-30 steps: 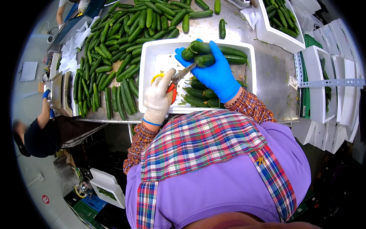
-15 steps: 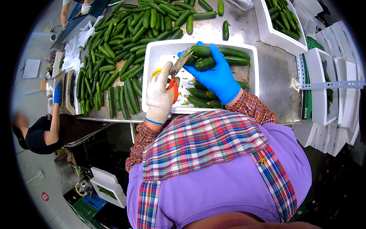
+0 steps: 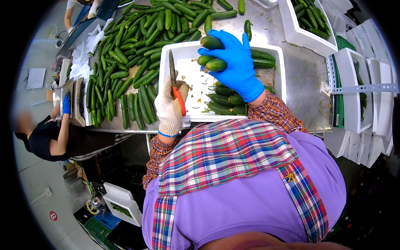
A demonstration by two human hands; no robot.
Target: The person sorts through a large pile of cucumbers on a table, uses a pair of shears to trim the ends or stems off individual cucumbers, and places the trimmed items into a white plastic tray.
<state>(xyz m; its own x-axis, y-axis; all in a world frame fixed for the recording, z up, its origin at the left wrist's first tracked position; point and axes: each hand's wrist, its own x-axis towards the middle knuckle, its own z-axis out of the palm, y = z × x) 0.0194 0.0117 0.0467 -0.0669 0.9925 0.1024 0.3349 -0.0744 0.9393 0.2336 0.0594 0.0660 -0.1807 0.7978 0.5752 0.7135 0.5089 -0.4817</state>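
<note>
My right fingers (image 3: 214,53) clasp three cucumbers (image 3: 215,65), my left fingers (image 3: 166,86) scissors (image 3: 172,68), the box (image 3: 281,83) part-filled (a heap (image 3: 146,35) remains on the worktop (image 3: 306,83)).

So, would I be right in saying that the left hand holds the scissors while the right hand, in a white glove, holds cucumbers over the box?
Not quite: the head view shows a blue glove on the right hand, not a white one. The left hand does hold the scissors, and the right hand holds cucumbers over the box.
</note>
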